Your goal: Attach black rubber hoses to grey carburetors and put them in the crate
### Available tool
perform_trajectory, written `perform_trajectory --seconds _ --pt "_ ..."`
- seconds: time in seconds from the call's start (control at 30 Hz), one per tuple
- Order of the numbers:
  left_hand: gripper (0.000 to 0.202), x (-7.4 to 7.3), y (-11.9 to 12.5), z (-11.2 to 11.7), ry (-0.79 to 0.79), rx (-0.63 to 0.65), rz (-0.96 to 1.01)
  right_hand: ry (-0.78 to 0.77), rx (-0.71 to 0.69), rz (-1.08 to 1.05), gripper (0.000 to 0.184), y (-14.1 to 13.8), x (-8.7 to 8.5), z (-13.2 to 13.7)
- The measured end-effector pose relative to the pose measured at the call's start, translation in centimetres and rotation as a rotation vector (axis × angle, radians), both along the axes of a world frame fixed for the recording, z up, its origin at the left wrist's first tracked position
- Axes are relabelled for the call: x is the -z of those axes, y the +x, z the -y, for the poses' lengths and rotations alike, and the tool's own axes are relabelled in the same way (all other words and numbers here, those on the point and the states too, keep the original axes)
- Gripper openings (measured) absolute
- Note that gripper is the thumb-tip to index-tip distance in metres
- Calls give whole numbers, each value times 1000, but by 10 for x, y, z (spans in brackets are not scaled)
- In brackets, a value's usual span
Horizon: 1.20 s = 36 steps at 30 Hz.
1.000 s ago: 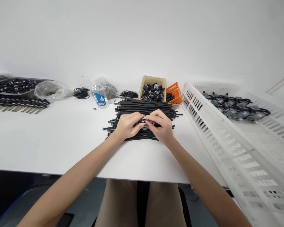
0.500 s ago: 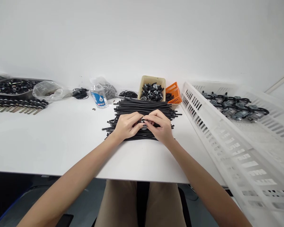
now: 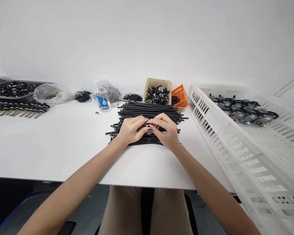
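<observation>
Grip: left hand (image 3: 133, 129) and right hand (image 3: 166, 130), thumbs and fingers pinched together on one small part (image 3: 149, 132). Location: between the fingertips, over the middle of a heap of black tubes (image 3: 149, 111) on a white surface (image 3: 63, 147); contact with the heap, cannot tell. Risk, as judged: should either pinch slacken or press off-centre, the piece could slip and be lost among similarly dark tubes; loose tubes beneath might also roll if leaned upon. Orientation: part mostly hidden by fingers, grey rounded edge showing on the wearer's side; facing and long axis not determinable. Tubes: long axes side to side, roughly along the near edge. Beyond: beige tub (image 3: 159, 81), orange basket (image 3: 182, 103) beside it.
</observation>
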<state>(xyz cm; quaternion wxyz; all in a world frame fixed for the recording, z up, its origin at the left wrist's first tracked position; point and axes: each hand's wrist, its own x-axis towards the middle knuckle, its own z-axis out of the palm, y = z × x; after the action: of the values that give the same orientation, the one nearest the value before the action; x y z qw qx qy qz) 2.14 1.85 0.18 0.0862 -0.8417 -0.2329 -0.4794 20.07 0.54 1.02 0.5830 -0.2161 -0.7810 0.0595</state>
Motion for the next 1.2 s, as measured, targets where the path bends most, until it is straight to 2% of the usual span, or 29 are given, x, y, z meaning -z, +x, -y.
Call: perform_trajectory --seconds 0.7,1.2 --pt "41 0 0 1 -7 -32 -3 -14 0 2 14 0 0 1" --pt "36 0 1 1 16 -19 4 -12 6 -1 14 0 0 1"
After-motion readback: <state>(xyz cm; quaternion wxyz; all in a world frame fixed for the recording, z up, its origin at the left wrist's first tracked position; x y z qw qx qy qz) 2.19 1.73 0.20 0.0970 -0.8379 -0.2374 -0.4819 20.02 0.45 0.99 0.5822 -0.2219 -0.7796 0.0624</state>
